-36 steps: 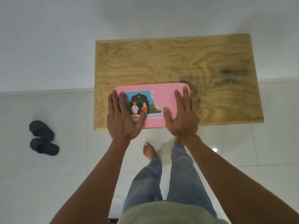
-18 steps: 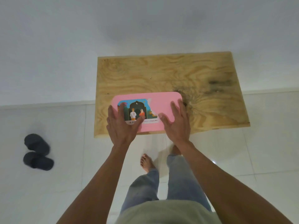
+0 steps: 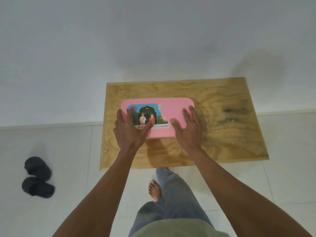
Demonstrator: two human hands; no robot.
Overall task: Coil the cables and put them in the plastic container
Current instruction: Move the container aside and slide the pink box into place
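2 flat hands, left hand (image 3: 129, 132) and right hand (image 3: 189, 130), fingers straight, are pressed on the pink plastic container (image 3: 171, 108) lid, probably to seat it shut; no cables are seen.

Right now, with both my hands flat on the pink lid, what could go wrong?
The left hand and right hand lie only on the near half of the pink lid, so the far edge might stay unseated. The lid hides the container, so a cable could be caught under the rim unseen. A hard push might also shift the wooden board.
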